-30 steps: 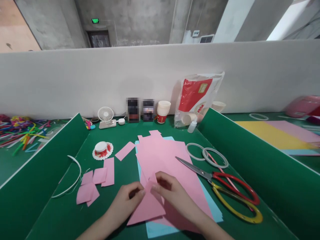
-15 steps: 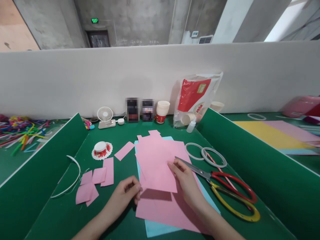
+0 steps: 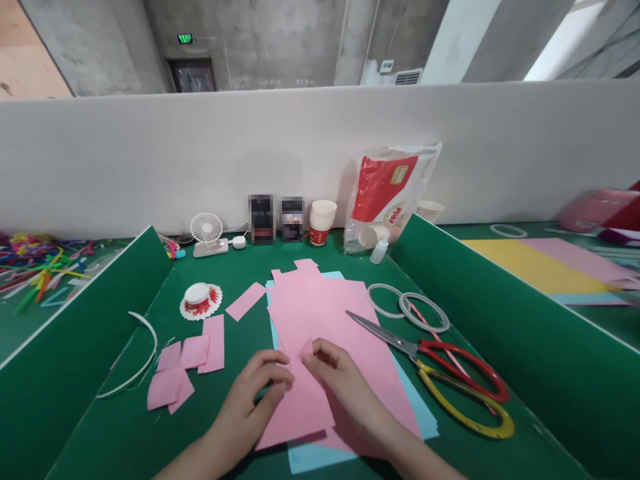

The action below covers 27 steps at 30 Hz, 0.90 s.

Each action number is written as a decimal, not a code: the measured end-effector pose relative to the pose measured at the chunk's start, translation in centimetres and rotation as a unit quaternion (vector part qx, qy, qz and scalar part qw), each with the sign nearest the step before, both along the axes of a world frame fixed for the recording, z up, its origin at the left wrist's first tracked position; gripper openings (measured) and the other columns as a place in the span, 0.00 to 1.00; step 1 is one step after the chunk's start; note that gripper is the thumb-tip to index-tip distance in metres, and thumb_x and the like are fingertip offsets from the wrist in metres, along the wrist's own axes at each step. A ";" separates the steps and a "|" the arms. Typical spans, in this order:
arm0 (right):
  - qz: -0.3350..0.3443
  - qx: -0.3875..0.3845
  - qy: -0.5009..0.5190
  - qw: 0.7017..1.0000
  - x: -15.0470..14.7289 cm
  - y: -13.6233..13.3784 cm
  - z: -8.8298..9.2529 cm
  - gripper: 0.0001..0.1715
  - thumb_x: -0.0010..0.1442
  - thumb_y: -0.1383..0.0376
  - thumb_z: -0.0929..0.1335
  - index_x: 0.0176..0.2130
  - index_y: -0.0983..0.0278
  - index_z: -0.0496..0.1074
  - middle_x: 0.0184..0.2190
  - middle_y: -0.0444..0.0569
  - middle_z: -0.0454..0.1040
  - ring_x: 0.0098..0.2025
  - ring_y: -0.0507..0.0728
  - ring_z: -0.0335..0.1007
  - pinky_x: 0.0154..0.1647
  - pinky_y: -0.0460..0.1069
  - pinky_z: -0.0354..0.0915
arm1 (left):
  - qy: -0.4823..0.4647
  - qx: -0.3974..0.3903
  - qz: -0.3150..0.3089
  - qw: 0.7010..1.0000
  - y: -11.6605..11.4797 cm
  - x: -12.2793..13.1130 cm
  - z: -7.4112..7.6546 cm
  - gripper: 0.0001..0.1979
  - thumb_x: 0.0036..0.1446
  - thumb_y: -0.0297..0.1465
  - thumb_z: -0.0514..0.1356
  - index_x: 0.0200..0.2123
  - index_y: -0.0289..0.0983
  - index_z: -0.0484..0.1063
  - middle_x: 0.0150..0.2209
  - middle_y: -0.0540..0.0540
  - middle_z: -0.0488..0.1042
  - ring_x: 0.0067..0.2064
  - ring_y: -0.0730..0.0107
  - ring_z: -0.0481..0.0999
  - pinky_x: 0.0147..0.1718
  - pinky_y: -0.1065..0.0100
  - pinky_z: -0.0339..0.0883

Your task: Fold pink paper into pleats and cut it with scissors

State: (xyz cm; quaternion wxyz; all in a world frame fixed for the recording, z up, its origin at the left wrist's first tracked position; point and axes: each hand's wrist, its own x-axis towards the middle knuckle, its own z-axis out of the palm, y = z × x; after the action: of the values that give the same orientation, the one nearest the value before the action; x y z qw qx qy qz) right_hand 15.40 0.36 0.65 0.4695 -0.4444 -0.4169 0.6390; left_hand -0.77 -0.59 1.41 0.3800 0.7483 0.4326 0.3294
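- While a pink sheet is held above the pile of pink papers, its far end is pinched between thumb and fingers of the right hand.
- And at its left edge, the left hand is seen with fingers curled and thumb a little apart; whether paper is gripped there cannot be told.
- Next to no weight is to be expected here: thin, bendy, probably easily creased or torn, so it is best taken lightly by an edge or corner.
- A plain, matt pink is shown, straight along the near edge, with a small flap raised at the right fingertips.
- Below, blue paper is glimpsed on the green bench; scissors are laid rightward, blade tip over the pink.
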 end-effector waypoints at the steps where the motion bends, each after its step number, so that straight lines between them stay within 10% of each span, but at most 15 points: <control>1: -0.005 -0.004 0.005 1.000 -0.1 -0.1 0.0 0.11 0.47 0.62 0.67 0.20 0.65 0.62 0.19 0.39 0.59 0.25 0.50 0.51 0.26 0.45 0.51 | -0.001 0.009 -0.007 1.000 0.1 0.0 -0.2 0.11 0.54 0.24 0.48 0.32 0.41 0.68 0.39 0.46 0.66 0.40 0.67 0.67 0.39 0.67 0.63; 12: 0.008 -0.041 0.061 0.997 0.1 0.0 -0.7 0.13 0.47 0.64 0.67 0.19 0.64 0.58 0.18 0.38 0.55 0.23 0.49 0.51 0.26 0.45 0.52 | 0.019 0.039 -0.097 0.994 0.1 -0.4 -0.8 0.16 0.52 0.21 0.48 0.36 0.45 0.70 0.48 0.45 0.60 0.50 0.64 0.61 0.47 0.64 0.58; 21: 0.036 0.032 -0.057 0.997 -0.6 -0.4 0.4 0.08 0.49 0.64 0.63 0.21 0.64 0.62 0.18 0.39 0.57 0.22 0.49 0.50 0.23 0.45 0.49 | -0.049 -0.154 0.024 0.987 0.5 0.4 0.3 0.11 0.50 0.33 0.53 0.18 0.37 0.61 0.34 0.46 0.66 0.39 0.64 0.66 0.38 0.67 0.58; 27: 0.045 0.069 -0.106 0.991 -1.0 -0.7 0.0 0.14 0.51 0.61 0.60 0.18 0.63 0.56 0.17 0.38 0.52 0.22 0.50 0.48 0.24 0.46 0.49 | -0.047 -0.195 0.069 0.977 0.5 0.8 0.0 0.14 0.45 0.35 0.55 0.16 0.39 0.52 0.17 0.57 0.51 0.22 0.74 0.53 0.22 0.73 0.49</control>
State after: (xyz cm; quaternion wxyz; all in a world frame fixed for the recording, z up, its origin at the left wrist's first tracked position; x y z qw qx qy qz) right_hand 14.38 -0.30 0.64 0.4229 -0.4577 -0.5267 0.5782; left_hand 0.00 -0.05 1.42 0.5147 0.6123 0.5205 0.2987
